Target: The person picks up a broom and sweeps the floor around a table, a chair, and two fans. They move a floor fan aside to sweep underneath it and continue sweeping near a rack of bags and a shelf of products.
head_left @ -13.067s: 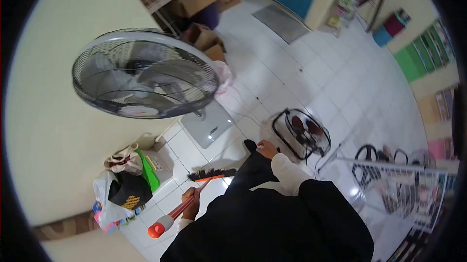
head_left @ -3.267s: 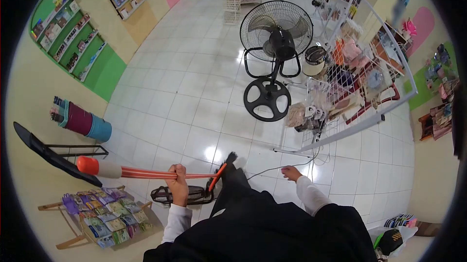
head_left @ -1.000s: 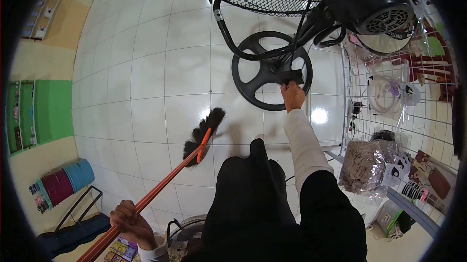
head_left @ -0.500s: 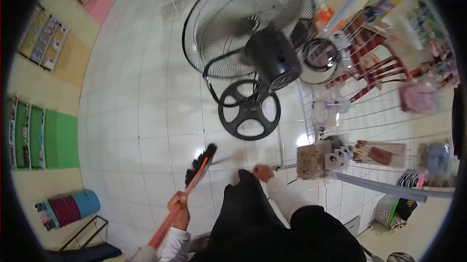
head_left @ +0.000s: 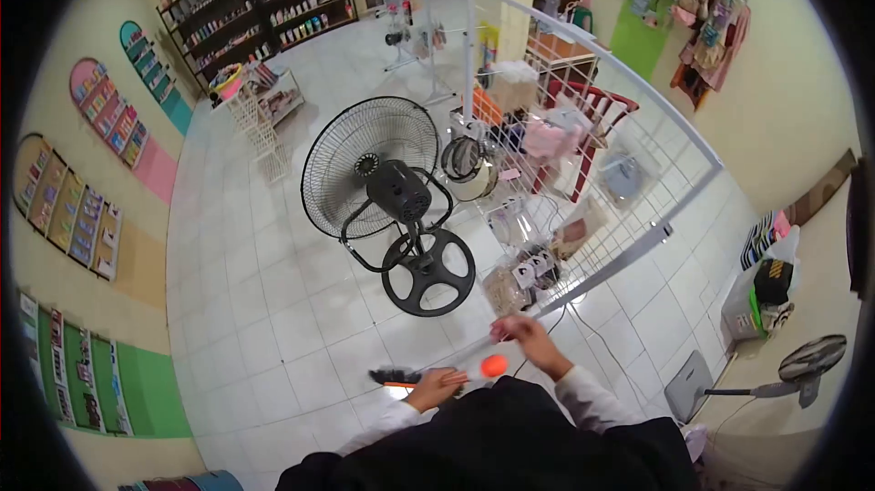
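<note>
Fingers of the left hand are clenched round the slim reddish handle of the broom, low in the centre of the frame! The handle's rounded orange end cap points right, and the broom's black-bristled head shows just left of that hand, partly hidden. Over to the right hand: its fingers are loosely bent, released, nothing visible in them, just above and right of the cap. Up to mid-frame, and here's the black pedestal fan, upright on its round four-spoked base, on the white tiled floor. Right of it leans the white wire-grid rack, hung with bagged goods; down at lower right stands a grey-based fan.
</note>
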Available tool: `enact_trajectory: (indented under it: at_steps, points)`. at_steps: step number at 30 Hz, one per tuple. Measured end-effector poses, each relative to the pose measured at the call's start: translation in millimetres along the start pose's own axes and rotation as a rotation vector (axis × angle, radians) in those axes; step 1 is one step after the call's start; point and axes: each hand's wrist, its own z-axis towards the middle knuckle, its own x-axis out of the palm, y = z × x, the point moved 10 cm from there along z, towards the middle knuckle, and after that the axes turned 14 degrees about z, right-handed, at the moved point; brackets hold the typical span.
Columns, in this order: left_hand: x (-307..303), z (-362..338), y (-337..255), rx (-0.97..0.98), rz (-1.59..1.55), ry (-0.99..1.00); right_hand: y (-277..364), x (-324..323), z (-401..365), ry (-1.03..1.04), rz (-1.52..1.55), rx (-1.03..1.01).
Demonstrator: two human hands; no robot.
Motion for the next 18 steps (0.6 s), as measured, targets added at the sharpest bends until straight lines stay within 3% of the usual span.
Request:
enact_trajectory:
  at_steps: [2,3,4,6,13,16,18]
  points:
    - [21.0,14.7,-49.7,-0.129,-0.052,0.182,78.2,-5.2,-34.9,-0.046,0.160,-0.161]
    - [28.6,24.5,-76.1,-0.091,-0.070,0.165,118.0,-1.4,-56.0,0.072,0.276,-0.338]
    - [39.2,32.7,-99.5,-0.054,-0.091,0.147,146.8,-3.7,-77.3,0.020,0.199,-0.374]
    - [72.1,45.9,-123.9,0.021,-0.084,0.156,187.6,-6.5,-117.0,0.182,0.239,-0.522]
    - [204.9,93.3,-202.7,0.282,-0.061,0.109,200.0,-99.5,-216.2,-0.016,0.243,-0.577]
    - [247.2,87.9,-252.6,0.463,-0.014,0.131,180.2,-134.8,-243.0,0.109,0.328,-0.521]
    - [257.8,88.3,-264.7,0.512,0.218,0.217,191.2,-170.5,-260.3,-0.160,0.330,-0.635]
